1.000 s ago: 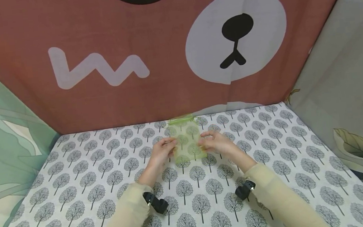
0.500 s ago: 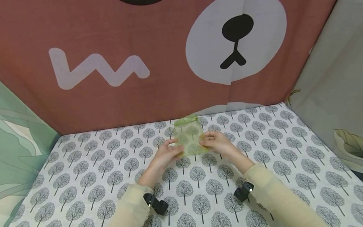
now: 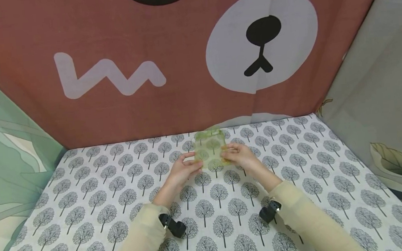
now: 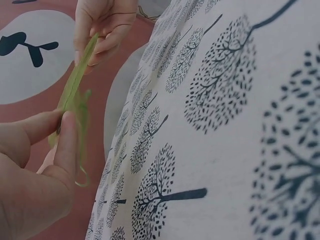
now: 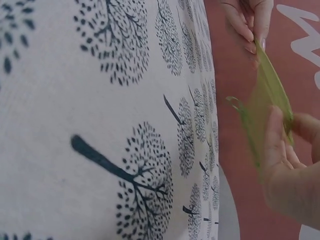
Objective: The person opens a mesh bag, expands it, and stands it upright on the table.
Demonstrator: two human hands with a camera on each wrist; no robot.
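Note:
A sheer green drawstring pouch (image 3: 210, 146) hangs between the two hands near the back of the table. My left hand (image 3: 183, 170) pinches its near left corner between thumb and fingers, as the left wrist view shows on the green fabric (image 4: 77, 82). The near right corner is pinched by my right hand (image 3: 239, 157); in the right wrist view the fabric (image 5: 274, 82) runs taut between both hands. The gathered end with a thin cord (image 5: 235, 101) droops on the far side. The pouch is see-through, with nothing visible inside it.
The tabletop cloth (image 3: 122, 212) is white with dark tree prints. A reddish-brown curtain (image 3: 132, 115) with a bear's face stands right behind the table's far edge. Patterned drapes hang on the left (image 3: 28, 156) and right (image 3: 371, 98).
Both hands have shifted from the pouch's sides to its near corners. The near edge has risen and moved away from me, so the pouch looks shorter in the head view.

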